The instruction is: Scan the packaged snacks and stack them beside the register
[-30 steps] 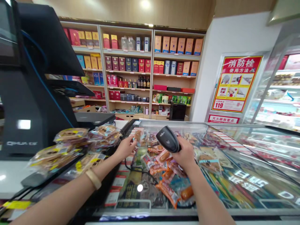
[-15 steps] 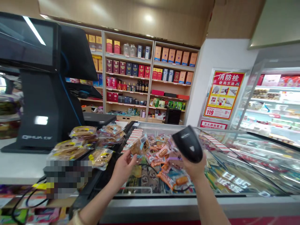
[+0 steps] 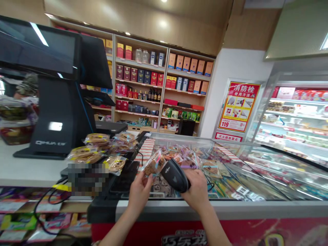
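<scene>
My left hand [image 3: 140, 191] pinches a clear-wrapped packet of brown cookies [image 3: 151, 165] by its lower edge, over the near side of the glass-topped freezer [image 3: 230, 213]. A black barcode scanner [image 3: 175, 175] is gripped by its handle in my right hand [image 3: 196, 188]; its head points left at the packet, close to a red glow on the wrapper. Beneath the hands, several wrapped snacks [image 3: 188, 157] lie on the glass, and one flat packet [image 3: 211, 167] rests to the right of the scanner.
Stacked cookie packets [image 3: 85, 154] lie on the left beside a black checkout terminal [image 3: 57, 116] on a white counter [image 3: 33, 173]. Cables hang at lower left. Shelves of boxed bottles [image 3: 140, 75] and a red poster [image 3: 239, 106] stand behind, with a lit display fridge [image 3: 297, 123] at right.
The scanner has moved left and down and turned toward the packet in my left hand, coming close to it. A red glow now shows on the wrapper. The view has shifted slightly.
</scene>
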Motion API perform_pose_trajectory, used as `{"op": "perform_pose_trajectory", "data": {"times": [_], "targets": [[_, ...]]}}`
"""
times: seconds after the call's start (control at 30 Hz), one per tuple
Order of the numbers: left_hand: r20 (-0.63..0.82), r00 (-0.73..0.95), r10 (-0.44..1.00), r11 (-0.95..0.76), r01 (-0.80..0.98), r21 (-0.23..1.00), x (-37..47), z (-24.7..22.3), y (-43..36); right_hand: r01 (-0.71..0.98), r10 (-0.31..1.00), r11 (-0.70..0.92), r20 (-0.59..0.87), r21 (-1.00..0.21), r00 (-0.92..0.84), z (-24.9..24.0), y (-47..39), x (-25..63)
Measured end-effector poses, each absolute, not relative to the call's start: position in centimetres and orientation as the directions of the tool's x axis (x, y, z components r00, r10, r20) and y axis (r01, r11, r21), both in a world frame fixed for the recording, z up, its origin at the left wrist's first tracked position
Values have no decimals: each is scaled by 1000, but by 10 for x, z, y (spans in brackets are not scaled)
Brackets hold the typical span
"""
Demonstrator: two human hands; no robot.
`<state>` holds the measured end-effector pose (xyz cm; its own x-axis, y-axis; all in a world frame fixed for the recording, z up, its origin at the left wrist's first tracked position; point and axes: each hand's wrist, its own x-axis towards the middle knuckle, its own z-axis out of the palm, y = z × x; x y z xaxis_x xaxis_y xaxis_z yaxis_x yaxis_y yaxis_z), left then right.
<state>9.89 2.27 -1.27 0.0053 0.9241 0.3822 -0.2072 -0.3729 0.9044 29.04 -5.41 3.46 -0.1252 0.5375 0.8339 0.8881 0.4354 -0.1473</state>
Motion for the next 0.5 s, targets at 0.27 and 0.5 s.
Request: {"op": "perform_pose_trajectory", "data": {"times": [0.27,0.5], "targets": [[179,-120,977,-214,-449,867,79,-2,14,920,368,392,915,10,-167,14,-72,307],[-129,-269,955,-119,-741,661,24,42,49,950,181,304,975,71,-131,-17,-97,351]]}}
